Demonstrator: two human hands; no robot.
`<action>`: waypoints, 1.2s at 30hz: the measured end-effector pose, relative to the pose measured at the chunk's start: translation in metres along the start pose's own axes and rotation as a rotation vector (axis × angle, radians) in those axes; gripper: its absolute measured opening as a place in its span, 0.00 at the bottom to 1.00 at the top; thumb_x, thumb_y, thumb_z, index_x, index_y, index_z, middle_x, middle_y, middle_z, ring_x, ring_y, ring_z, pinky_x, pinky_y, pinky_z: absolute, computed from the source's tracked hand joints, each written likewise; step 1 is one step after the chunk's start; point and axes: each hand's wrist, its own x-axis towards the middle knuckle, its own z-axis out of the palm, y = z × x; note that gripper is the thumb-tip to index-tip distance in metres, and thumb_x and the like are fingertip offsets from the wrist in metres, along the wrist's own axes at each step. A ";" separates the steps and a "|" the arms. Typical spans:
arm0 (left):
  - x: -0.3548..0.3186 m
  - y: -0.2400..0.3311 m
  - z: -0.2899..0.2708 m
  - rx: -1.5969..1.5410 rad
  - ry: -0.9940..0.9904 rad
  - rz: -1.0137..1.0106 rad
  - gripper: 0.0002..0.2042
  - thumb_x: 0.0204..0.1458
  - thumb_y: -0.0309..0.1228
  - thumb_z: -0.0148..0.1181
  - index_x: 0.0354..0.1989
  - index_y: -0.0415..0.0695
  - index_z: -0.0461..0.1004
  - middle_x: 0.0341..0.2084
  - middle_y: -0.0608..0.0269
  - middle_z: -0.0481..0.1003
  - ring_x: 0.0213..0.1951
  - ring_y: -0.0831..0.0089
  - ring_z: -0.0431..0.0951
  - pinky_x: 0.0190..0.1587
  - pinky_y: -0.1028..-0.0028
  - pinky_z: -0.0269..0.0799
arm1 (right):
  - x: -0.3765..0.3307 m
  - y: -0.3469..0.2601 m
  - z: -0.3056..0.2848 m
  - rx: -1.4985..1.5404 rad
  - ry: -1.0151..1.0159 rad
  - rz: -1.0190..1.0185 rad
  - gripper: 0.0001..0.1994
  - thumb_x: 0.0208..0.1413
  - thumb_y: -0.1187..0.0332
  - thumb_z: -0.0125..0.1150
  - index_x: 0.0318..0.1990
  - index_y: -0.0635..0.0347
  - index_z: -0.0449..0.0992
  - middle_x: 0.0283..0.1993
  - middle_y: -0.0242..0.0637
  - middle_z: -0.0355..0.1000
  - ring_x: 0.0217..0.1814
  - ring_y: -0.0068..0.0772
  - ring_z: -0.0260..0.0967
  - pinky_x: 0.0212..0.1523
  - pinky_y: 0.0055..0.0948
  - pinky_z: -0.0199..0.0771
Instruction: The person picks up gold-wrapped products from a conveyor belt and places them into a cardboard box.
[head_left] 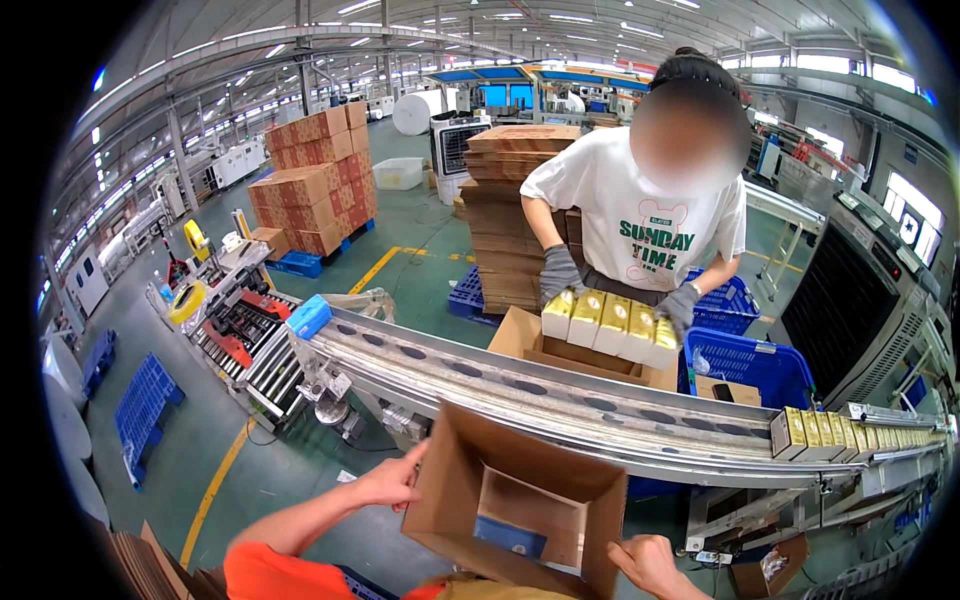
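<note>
An open cardboard box (450, 480) is tilted toward me, just on my side of the conveyor. My left hand (390, 482) holds its left wall, with the thumb and fingers at the edge. At the lower right corner, my right hand (645, 562) grips the opposite wall, fingers curled against the cardboard. Inside the box I see a pale panel and a blue patch (510, 536); I cannot make out what the patch is. Across the belt, a co-worker's grey-gloved hands (563, 274) squeeze a row of several white-and-gold packs (610, 325) over another open carton (515, 335).
The conveyor (480, 378) crosses between us. More gold packs (840, 435) line its right end; a blue box (309, 317) sits at its left. Blue crates (750, 355) and flattened cartons (505, 220) stand beyond. A roller machine with tape (240, 330) is at left.
</note>
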 end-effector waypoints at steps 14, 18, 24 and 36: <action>0.124 -0.076 0.146 0.804 -0.183 0.210 0.49 0.47 0.39 0.60 0.61 0.18 0.32 0.28 0.39 0.76 0.33 0.47 0.77 0.36 0.60 0.73 | 0.060 0.033 0.131 -0.718 -0.294 -0.263 0.43 0.44 0.33 0.50 0.60 0.59 0.63 0.64 0.50 0.57 0.69 0.56 0.44 0.66 0.59 0.37; 0.111 -0.066 0.143 0.819 -0.207 0.237 0.48 0.47 0.44 0.60 0.62 0.21 0.37 0.33 0.38 0.75 0.37 0.48 0.76 0.40 0.59 0.72 | 0.077 0.025 0.103 -0.728 -0.369 -0.329 0.39 0.47 0.39 0.54 0.59 0.60 0.64 0.65 0.49 0.56 0.71 0.53 0.42 0.67 0.57 0.38; 0.081 -0.058 0.121 0.566 -0.509 0.184 0.36 0.55 0.53 0.47 0.62 0.34 0.54 0.45 0.41 0.73 0.49 0.50 0.72 0.52 0.59 0.65 | 0.107 -0.025 0.030 -0.521 0.333 -0.109 0.39 0.38 0.57 0.69 0.58 0.63 0.60 0.58 0.47 0.61 0.64 0.50 0.53 0.62 0.50 0.52; 0.089 -0.078 0.097 0.687 0.674 0.440 0.25 0.57 0.51 0.43 0.58 0.49 0.64 0.58 0.51 0.61 0.62 0.47 0.55 0.61 0.48 0.50 | 0.087 0.067 0.128 0.348 0.761 0.561 0.14 0.51 0.62 0.63 0.29 0.66 0.73 0.31 0.45 0.72 0.33 0.42 0.69 0.32 0.34 0.68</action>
